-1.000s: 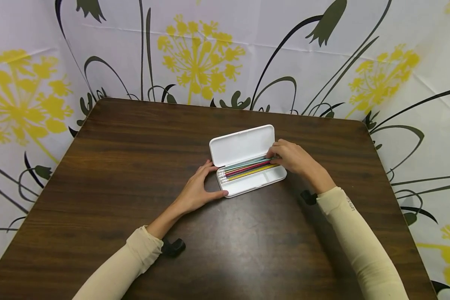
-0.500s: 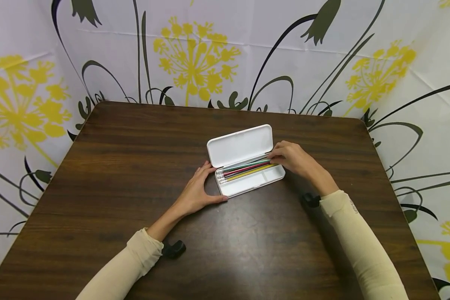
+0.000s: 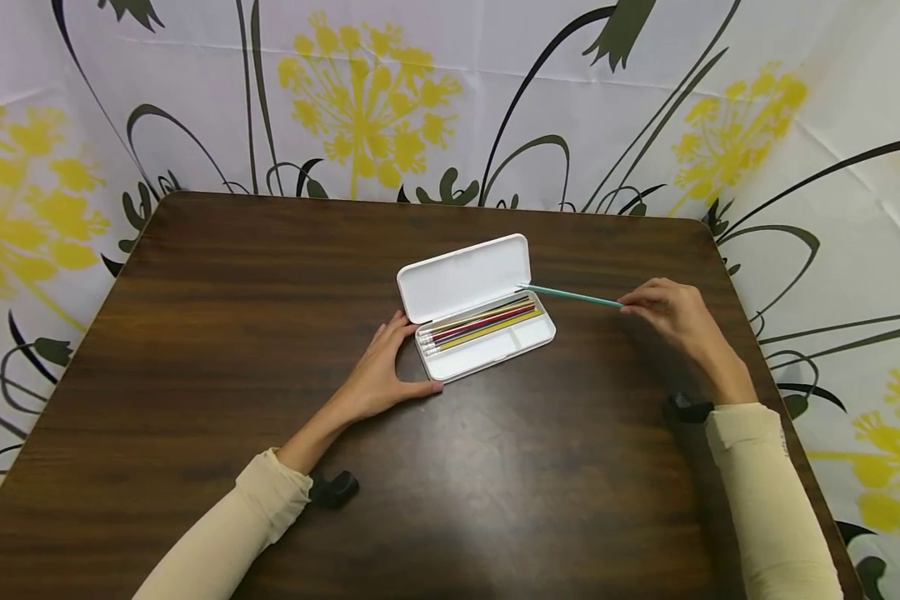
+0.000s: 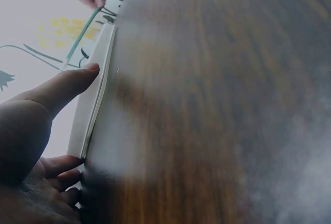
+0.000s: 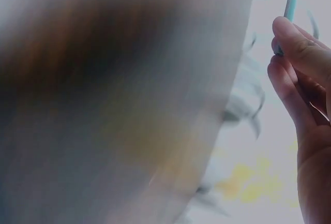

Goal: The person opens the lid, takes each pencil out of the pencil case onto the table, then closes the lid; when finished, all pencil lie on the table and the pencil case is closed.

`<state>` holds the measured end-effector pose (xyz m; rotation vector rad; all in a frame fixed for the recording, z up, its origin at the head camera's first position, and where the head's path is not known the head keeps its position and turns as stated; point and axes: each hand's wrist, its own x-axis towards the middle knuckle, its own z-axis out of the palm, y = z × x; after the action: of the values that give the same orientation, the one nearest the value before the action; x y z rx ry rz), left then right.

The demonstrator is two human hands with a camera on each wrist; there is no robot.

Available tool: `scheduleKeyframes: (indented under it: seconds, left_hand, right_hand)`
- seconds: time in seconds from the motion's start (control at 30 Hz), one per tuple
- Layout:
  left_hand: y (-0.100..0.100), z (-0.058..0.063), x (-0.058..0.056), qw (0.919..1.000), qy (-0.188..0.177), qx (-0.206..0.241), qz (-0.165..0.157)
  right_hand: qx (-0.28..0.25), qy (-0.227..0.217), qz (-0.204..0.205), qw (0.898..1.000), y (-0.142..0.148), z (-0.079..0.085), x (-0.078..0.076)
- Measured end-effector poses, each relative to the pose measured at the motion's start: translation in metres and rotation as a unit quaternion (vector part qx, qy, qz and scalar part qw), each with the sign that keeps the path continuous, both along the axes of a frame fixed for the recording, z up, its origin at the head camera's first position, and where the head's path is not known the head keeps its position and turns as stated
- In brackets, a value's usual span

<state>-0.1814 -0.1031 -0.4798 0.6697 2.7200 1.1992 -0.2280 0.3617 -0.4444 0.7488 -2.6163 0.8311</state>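
Right hand [image 3: 675, 317]: thumb and fingertips pinch one end of a slim teal pencil [image 3: 573, 295]. The pencil reaches leftward, its pale far end at the right hinge corner of the shallow, white, round-cornered case [image 3: 483, 352] (contact with the case could not be confirmed).

Left hand [image 3: 375, 375]: grips the left end of the case, thumb at the front corner, fingers towards the hinge side. The case rests on the dark brown wood-grain table [image 3: 270, 333], its white lid [image 3: 465, 277] raised. A row of slim gold, dark, red and yellow pencils [image 3: 483, 325] lies inside along the hinge side.

Hazards, in this inspector's judgement: the pinch sits at the extreme end, so the long unsupported length could tip or twist loose and drop. The far end could catch the lid or rim if swung back, jolting the lid shut. Slack in the left hand could let such a knock turn the case and disturb the row.
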Motion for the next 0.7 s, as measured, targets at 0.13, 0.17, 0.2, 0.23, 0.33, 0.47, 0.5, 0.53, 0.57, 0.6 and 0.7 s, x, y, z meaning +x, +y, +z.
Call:
scheduleKeyframes:
  seconds: [0.13,0.17,0.2,0.23,0.33,0.47,0.5,0.53,0.57,0.6,0.7]
  left_hand:
    - [0.0,0.0,-0.002,1.0,0.002,-0.001,-0.003]
    - [0.0,0.0,-0.002,1.0,0.0,-0.002,-0.003]
    - [0.0,0.0,-0.002,1.0,-0.001,-0.002,-0.003]
    - [0.0,0.0,-0.002,1.0,-0.002,-0.002,-0.003]
    - [-0.001,0.0,-0.002,1.0,-0.003,-0.006,-0.001]
    - [-0.001,-0.001,-0.002,0.9999,-0.005,-0.009,0.002]
    - [0.0,-0.001,-0.002,0.9999,-0.007,-0.011,0.003]
    - [0.0,-0.002,-0.002,0.9999,-0.008,-0.012,0.004]
    - [0.0,-0.002,-0.002,0.9999,-0.01,-0.012,0.004]
    - [0.0,-0.002,-0.002,0.9998,-0.013,-0.014,0.006]
    - [-0.001,-0.001,-0.002,0.9998,-0.015,-0.013,0.006]
  right_hand:
    - [-0.01,-0.022,-0.061,0.998,0.033,-0.007,0.009]
    - [-0.008,-0.026,-0.07,0.997,0.038,-0.008,0.01]
    - [-0.005,-0.03,-0.076,0.997,0.042,-0.01,0.01]
    - [-0.003,-0.032,-0.079,0.996,0.044,-0.011,0.01]
    - [0.003,-0.035,-0.079,0.996,0.046,-0.014,0.008]
    - [0.004,-0.041,-0.078,0.996,0.045,-0.018,0.006]
    - [0.004,-0.044,-0.079,0.996,0.045,-0.019,0.006]
    - [0.003,-0.047,-0.079,0.996,0.045,-0.019,0.005]
    - [0.004,-0.048,-0.079,0.996,0.045,-0.02,0.005]
    - [0.004,-0.049,-0.078,0.996,0.045,-0.02,0.005]
    - [0.005,-0.049,-0.077,0.996,0.044,-0.021,0.004]
